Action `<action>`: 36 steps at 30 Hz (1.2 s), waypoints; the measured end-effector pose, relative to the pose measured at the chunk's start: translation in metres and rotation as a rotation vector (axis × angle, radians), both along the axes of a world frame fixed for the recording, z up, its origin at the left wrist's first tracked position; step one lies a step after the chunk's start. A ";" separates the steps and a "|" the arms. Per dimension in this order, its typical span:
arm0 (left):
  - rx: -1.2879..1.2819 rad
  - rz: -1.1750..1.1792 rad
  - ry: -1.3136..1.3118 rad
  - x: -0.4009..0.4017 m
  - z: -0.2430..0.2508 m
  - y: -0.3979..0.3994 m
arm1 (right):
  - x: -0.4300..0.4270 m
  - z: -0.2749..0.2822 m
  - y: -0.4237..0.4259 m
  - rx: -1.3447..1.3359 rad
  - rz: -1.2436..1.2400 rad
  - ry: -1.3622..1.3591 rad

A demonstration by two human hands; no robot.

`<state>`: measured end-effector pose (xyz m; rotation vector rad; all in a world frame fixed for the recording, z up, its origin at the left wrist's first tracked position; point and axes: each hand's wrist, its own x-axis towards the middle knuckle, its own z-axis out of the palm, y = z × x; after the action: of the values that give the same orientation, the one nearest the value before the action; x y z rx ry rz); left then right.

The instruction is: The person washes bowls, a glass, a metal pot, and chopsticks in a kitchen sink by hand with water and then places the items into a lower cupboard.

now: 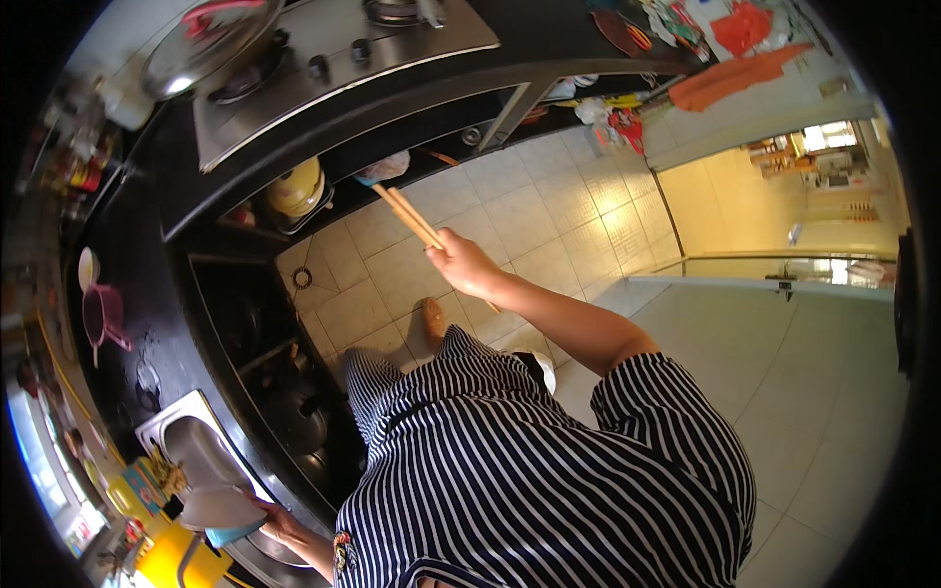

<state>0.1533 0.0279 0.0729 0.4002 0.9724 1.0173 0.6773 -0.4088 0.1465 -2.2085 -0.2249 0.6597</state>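
My right hand [465,266] is closed around a pair of wooden chopsticks [412,217], held out over the tiled floor. Their thin ends show behind the wrist. At the lower left, my left hand [276,520] grips the edge of a pale bowl-like vessel [220,507] above the stainless steel sink [202,445]. Something light blue [235,532] lies against the underside of that vessel; whether it is a part of it I cannot tell. The fingers of the left hand are partly hidden.
A gas hob [331,66] with a lidded wok [213,51] is at the upper left. On the black counter stand a pink strainer-like vessel [104,314] and a small bowl [89,269]. A yellow pot [295,187] sits on the shelf below. A doorway opens at the right.
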 end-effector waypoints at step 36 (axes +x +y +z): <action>0.485 -2.126 0.442 0.823 0.029 -0.750 | 0.122 0.012 -0.547 0.435 -1.475 0.139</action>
<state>0.9758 -0.7222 0.1020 1.5904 0.1876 -0.8718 0.7989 -0.9556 0.1585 -1.3459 1.1235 -0.0986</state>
